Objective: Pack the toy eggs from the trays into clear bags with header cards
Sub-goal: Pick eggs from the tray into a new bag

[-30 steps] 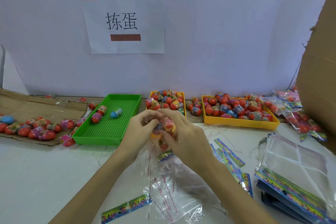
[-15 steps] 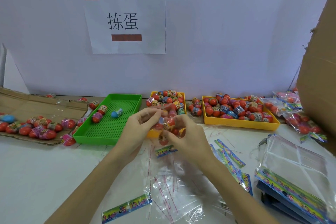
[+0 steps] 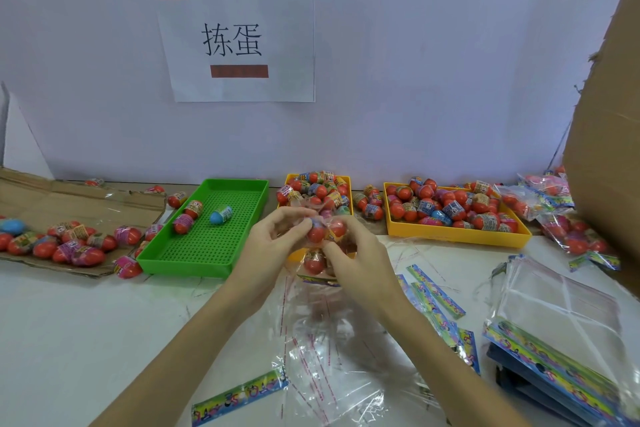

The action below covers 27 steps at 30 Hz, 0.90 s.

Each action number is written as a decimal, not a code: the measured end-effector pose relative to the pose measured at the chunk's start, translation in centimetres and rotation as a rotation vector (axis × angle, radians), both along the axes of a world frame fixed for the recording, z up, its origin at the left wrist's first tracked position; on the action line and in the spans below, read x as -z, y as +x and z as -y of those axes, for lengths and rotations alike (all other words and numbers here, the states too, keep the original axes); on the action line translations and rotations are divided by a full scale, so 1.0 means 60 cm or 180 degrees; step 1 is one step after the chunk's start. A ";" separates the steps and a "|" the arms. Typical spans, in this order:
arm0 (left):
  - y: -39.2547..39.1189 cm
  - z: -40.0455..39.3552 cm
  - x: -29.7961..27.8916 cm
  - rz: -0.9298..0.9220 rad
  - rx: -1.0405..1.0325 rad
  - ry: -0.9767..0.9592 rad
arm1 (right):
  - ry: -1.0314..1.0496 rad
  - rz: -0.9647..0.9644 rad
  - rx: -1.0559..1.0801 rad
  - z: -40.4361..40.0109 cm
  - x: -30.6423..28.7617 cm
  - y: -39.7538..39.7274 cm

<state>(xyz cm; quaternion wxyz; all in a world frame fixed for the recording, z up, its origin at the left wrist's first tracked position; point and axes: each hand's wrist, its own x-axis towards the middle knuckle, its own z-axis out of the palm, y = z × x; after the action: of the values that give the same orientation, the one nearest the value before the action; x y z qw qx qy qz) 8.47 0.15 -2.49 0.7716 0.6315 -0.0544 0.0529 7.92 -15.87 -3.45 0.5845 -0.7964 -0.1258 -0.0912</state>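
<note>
Lifting higher: egg-filled bag (image 3: 320,246), both hands' grip.

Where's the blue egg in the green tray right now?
In the head view the blue egg lies in the far half of the green tray, left of centre, just right of two red eggs and left of the left hand.

Two bare forearms, no sleeves in view; left hand (image 3: 273,246), right hand (image 3: 360,260), unadorned fingers (image 3: 332,250)

white paper sign (image 3: 239,42) on the wall reads "拣蛋".
</note>
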 end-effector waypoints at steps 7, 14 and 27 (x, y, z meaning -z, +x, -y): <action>0.000 -0.004 -0.006 -0.0217 0.0063 -0.0354 | 0.0177 -0.0054 -0.0125 -0.005 -0.009 -0.007; 0.003 -0.001 -0.004 -0.0200 0.0050 -0.0093 | 0.0204 0.0095 0.0471 0.002 -0.008 -0.003; -0.011 0.010 0.000 0.0318 -0.0572 0.0924 | 0.0119 0.0138 0.0759 0.010 -0.004 0.009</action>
<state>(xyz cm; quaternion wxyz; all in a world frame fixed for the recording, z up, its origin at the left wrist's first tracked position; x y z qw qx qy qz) 7.83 -0.43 -2.51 0.6609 0.7352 -0.0430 0.1445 8.44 -16.49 -3.21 0.5813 -0.7925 -0.0411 -0.1796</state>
